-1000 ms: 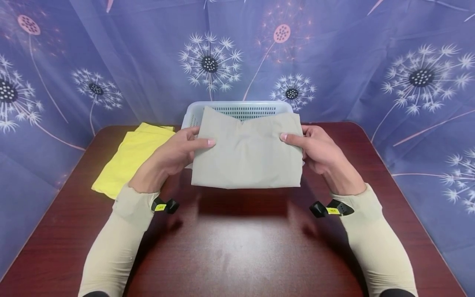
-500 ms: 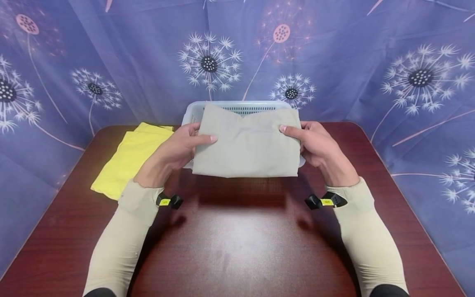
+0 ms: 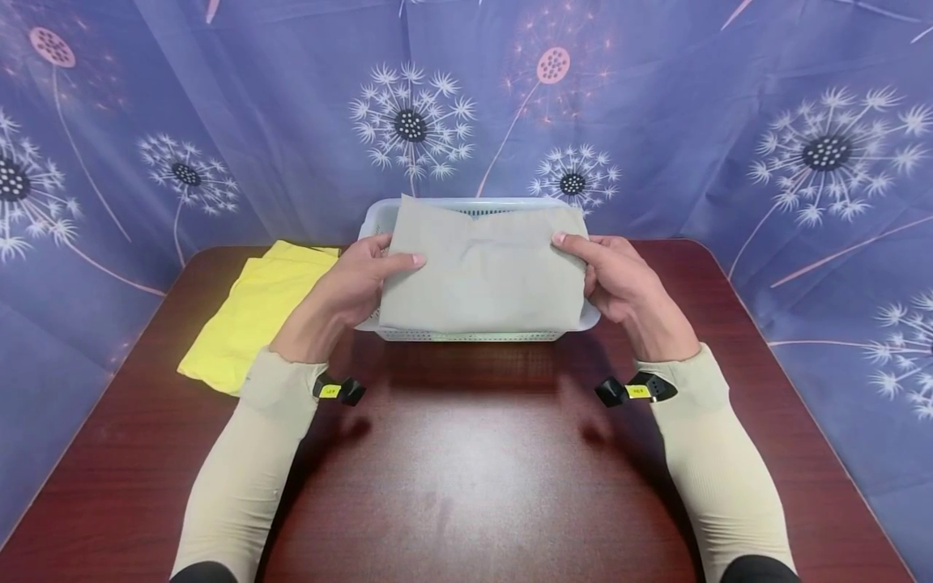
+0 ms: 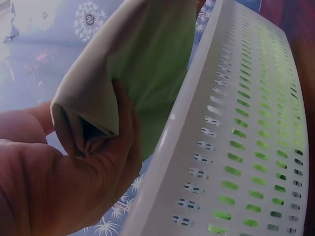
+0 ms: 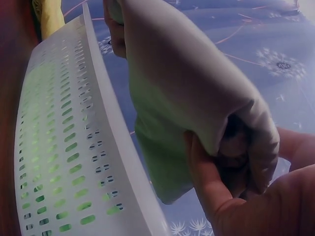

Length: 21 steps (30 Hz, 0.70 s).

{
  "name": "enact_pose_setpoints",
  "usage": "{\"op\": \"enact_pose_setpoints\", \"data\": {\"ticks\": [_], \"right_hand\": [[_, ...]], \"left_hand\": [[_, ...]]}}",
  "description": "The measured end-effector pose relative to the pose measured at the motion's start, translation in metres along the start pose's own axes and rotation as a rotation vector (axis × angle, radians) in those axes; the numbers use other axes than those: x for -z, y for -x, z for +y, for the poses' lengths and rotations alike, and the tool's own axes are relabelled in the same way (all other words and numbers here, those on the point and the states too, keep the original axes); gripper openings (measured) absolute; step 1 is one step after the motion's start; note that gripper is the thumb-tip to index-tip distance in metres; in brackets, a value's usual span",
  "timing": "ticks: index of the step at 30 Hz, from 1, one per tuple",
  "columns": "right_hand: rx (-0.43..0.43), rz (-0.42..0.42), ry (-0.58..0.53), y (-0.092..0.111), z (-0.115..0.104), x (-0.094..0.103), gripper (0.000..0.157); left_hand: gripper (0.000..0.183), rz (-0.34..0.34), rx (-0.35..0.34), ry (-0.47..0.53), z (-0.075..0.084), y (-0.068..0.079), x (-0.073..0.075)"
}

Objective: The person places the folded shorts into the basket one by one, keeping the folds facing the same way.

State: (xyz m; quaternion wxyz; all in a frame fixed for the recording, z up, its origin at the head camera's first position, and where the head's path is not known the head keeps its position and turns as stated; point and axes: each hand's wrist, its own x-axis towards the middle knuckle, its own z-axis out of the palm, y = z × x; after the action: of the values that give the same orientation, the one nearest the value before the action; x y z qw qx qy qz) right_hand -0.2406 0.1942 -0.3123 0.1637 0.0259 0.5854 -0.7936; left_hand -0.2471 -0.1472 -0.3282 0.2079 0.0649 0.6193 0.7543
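A folded light grey cloth [image 3: 484, 275] is held level between both hands, over a white perforated plastic basket [image 3: 466, 335] at the back of the table. My left hand [image 3: 353, 279] pinches its left edge, thumb on top and fingers beneath. At the right edge my right hand [image 3: 623, 271] grips it the same way. Both wrist views show the folded layers of the cloth [image 4: 93, 93] between thumb and fingers, above the rim of the basket [image 5: 115, 128]. Something bright green shows through the basket's slots; its kind is hidden.
Left of the basket, a folded yellow cloth [image 3: 258, 316] lies on the dark red-brown wooden table [image 3: 466, 470]. A blue curtain [image 3: 291, 105] with dandelion prints hangs close behind the basket and along both sides.
Both hands have moved the grey cloth forward, away from the body, and farther over the basket. The basket's front wall now shows below the cloth. The yellow cloth stays put.
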Motion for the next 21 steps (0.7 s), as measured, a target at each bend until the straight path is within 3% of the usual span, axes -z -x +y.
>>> {"op": "enact_pose_setpoints", "data": {"ticks": [6, 11, 21], "right_hand": [[0.008, -0.041, -0.047, 0.000, -0.001, 0.001, 0.007], [0.009, -0.028, -0.048, -0.003, 0.001, 0.002, 0.008], [0.039, 0.027, 0.029, -0.014, 0.008, 0.002, 0.024]], "left_hand": [[0.038, 0.034, -0.017, 0.016, 0.000, -0.004, -0.001], [0.043, 0.057, -0.020, 0.010, -0.001, -0.008, -0.002], [0.050, 0.111, -0.032, 0.001, -0.004, -0.018, 0.000]]}}
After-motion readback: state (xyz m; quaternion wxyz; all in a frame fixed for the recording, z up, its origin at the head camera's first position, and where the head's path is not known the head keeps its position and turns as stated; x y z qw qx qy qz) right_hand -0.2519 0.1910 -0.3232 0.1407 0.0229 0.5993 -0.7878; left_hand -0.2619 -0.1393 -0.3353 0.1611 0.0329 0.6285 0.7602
